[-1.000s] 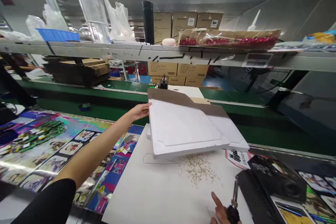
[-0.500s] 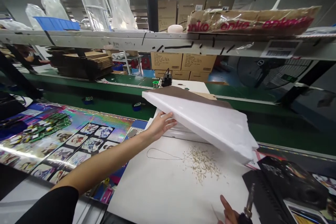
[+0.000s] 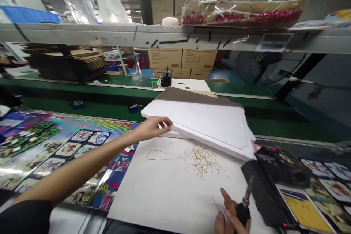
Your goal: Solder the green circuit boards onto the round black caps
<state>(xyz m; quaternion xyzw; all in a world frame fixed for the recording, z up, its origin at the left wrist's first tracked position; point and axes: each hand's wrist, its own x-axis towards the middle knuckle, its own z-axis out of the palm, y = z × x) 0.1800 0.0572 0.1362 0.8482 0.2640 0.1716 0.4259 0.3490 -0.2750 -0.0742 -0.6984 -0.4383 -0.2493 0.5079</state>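
Note:
My left hand (image 3: pixel 152 128) grips the near left edge of a thick white foam slab (image 3: pixel 208 124) with a brown backing. The slab is tilted, its far side higher, and it rests over the back of a white board (image 3: pixel 161 186). On that board lie a scatter of pale shavings (image 3: pixel 203 161) and a thin dark wire loop (image 3: pixel 161 155). My right hand (image 3: pixel 227 214) is near the board's front right, shut on a black-handled tool (image 3: pixel 242 208) with a metal shaft. A thin strand shows by its fingers.
Holographic printed sheets (image 3: pixel 46 142) cover the bench left of the board. A black padded item (image 3: pixel 279 168) and a yellow card (image 3: pixel 304 212) lie to the right. Behind runs a green belt (image 3: pixel 82 84), under a grey shelf (image 3: pixel 164 36) with cardboard boxes (image 3: pixel 164 58) beyond.
The foam slab has dropped from a steep tilt to a lower one. My left hand has moved from under it to its left edge. The view has shifted slightly.

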